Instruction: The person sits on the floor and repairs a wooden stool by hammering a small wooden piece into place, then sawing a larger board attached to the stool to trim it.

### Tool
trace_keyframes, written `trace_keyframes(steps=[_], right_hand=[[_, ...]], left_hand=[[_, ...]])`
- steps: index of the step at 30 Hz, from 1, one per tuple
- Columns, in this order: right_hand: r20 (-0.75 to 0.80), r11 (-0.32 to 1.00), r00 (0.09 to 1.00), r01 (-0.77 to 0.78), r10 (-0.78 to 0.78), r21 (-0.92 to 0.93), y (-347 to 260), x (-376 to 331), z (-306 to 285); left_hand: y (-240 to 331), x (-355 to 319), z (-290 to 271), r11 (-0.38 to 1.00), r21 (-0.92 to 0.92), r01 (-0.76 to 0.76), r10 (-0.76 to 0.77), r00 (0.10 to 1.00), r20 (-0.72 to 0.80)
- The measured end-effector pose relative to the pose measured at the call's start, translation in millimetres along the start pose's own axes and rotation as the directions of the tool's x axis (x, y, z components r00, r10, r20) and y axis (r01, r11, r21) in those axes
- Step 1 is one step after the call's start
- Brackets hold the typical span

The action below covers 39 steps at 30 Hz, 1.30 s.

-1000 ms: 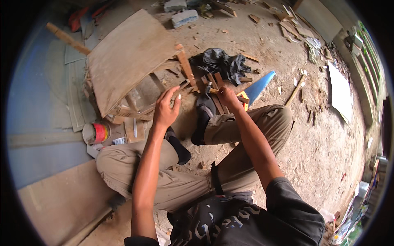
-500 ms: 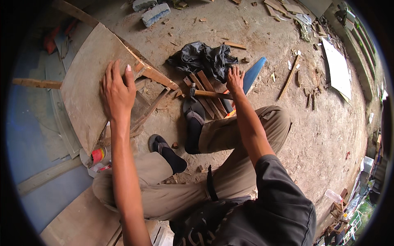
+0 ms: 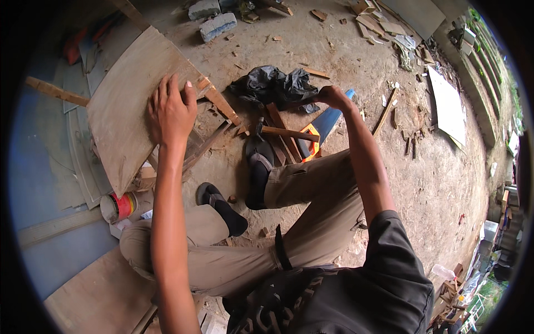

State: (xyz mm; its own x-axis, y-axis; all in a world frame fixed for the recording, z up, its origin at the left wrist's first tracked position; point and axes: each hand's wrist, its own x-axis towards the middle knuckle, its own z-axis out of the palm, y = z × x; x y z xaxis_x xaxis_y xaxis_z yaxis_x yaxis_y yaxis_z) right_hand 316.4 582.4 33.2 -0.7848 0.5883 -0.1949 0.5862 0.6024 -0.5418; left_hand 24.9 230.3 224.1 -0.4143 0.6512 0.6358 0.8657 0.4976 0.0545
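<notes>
Plywood, a flat brown sheet [image 3: 125, 119], lies tilted on the dirt floor [image 3: 356, 61] toward its left edge, resting over thin wooden slats [image 3: 208, 142] whose lower ends it hides. The left hand [image 3: 171, 108] presses flat on the sheet's upper right edge, fingers [image 3: 161, 92] spread and released, gripping nothing.

Nearest the person, bent legs in khaki trousers [image 3: 311, 189] cover much of the floor; two feet in dark sandals [image 3: 258, 167] point away. Just beside the left knee a small cylindrical tin with a red band [image 3: 118, 206] lies on its side, half tucked under the sheet's lower corner.

Beyond the feet, a hammer with a wooden handle [image 3: 286, 133] lies across reddish wood strips [image 3: 278, 125]; its head is small and hard to make out. An orange-and-blue object [image 3: 322, 125] beside it is partly hidden by the right forearm.

Farther out, the right hand [image 3: 332, 96] reaches to a crumpled black plastic bag [image 3: 270, 86], touching its right edge; whether its fingers pinch the plastic I cannot tell, since they curl out of sight.

Toward the far edge, grey concrete blocks [image 3: 217, 25] and scattered wood scraps [image 3: 370, 22] blur and bend at the rim.
</notes>
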Motion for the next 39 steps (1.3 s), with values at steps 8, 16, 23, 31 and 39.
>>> trace_keyframes(steps=[8,16,23,31,39], right_hand=[[-0.581,0.896,0.749,-0.036,0.317,0.442,1,-49,-7],[-0.51,0.626,0.588,0.008,0.628,0.78,-21,-89,28],[-0.685,0.661,0.454,0.242,0.57,0.711,-60,-126,7],[-0.374,0.106,0.522,0.472,0.766,0.875,-76,-154,16],[-0.319,0.223,0.831,0.241,0.456,0.945,-126,-135,56]], left_hand=[[4,1,-5,0.999,-0.015,0.052,-0.053,0.999,-0.013],[-1,-7,-5,0.996,-0.089,0.028,-0.031,0.999,-0.034],[-2,-13,-18,0.935,-0.353,-0.033,0.026,0.999,-0.026],[19,-51,-38,0.809,-0.585,-0.057,-0.015,0.993,-0.118],[96,-117,-5,0.822,-0.559,-0.108,0.305,0.913,0.272]])
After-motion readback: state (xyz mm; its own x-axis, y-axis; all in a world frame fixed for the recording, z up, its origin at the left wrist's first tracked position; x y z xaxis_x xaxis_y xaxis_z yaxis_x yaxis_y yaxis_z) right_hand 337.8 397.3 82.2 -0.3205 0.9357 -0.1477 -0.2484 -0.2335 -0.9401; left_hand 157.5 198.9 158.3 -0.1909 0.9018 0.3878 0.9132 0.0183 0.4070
